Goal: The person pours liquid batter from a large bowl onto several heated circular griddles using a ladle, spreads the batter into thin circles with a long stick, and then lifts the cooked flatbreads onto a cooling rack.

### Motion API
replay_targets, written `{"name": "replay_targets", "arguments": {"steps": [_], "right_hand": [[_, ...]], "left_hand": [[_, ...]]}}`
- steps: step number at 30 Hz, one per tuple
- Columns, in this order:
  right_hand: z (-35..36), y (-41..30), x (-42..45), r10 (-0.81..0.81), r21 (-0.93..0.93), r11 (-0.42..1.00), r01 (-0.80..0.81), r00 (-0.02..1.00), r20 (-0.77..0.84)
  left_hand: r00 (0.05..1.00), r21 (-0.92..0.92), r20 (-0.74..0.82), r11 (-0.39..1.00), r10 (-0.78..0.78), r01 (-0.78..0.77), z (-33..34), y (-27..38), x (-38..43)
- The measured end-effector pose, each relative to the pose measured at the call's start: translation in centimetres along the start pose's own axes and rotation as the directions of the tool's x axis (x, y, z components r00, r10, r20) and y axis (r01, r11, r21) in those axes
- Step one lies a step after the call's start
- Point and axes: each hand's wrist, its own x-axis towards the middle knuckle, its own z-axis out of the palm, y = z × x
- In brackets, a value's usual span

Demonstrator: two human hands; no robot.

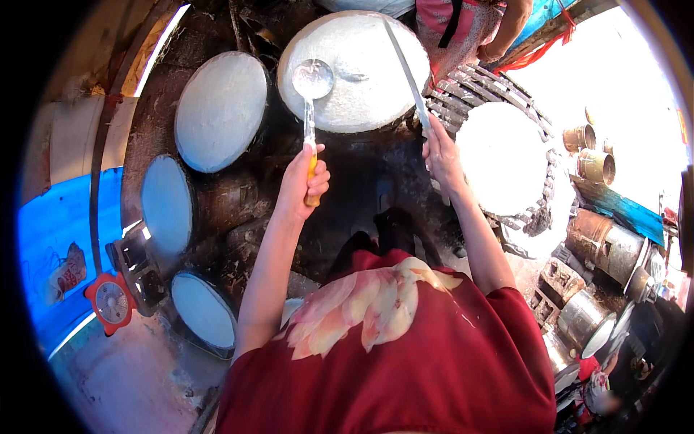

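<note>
My left hand (305, 182) grips the yellow handle of a metal ladle (313, 78), wet with white liquid. The ladle's bowl is over the left part of a large round white surface (374, 103). That surface has a small crease near its middle; I cannot tell whether it is cloth or a layer of batter. In my right hand (444, 154) is a long, flat, narrow stick (404, 65). It slants up and left across the right side of the white round, its tip near the far rim. Whether the stick touches the surface is unclear.
More white rounds (222, 111) curve along my left, with a red fan (111, 304) beyond. At right, a bright white disc (504, 157) lies on a slatted rack (471, 89). Another person's arm (507, 32) is behind it. Metal pots (588, 314) and a cinder block (564, 279) stand lower right.
</note>
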Motion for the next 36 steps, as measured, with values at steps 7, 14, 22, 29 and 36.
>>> {"name": "replay_targets", "arguments": {"steps": [7, 14, 22, 29, 36], "right_hand": [[6.4, 4.7, -1.2, 0.029, 0.197, 0.978, -0.073, 0.976, 0.217], [5.9, 6.9, -2.9, -0.193, -0.068, 0.977, 0.204, 0.971, 0.139], [-3.3, 6.3, 3.8, -0.096, -0.008, 0.995, 0.096, 0.994, -0.056], [1.1, 1.4, 10.2, -0.186, -0.255, 0.941, 0.222, 0.970, 0.156], [0.8, 1.4, 9.2, -0.285, -0.281, 0.853, 0.441, 0.842, 0.458]], "left_hand": [[0.993, 0.130, -0.069, 0.988, 0.097, -0.087, 3.5, 0.0, 2.8], [0.929, -0.490, 0.337, 0.814, -0.152, 0.311, 3.4, 3.2, 3.9], [0.849, -0.477, 0.519, 0.858, 0.101, 0.190, 1.3, 4.8, 4.6], [0.963, -0.484, 0.264, 0.871, 0.053, 0.085, 3.0, 4.3, 1.5], [0.951, -0.531, 0.250, 0.847, 0.184, -0.024, 0.7, 0.9, -5.6]]}}
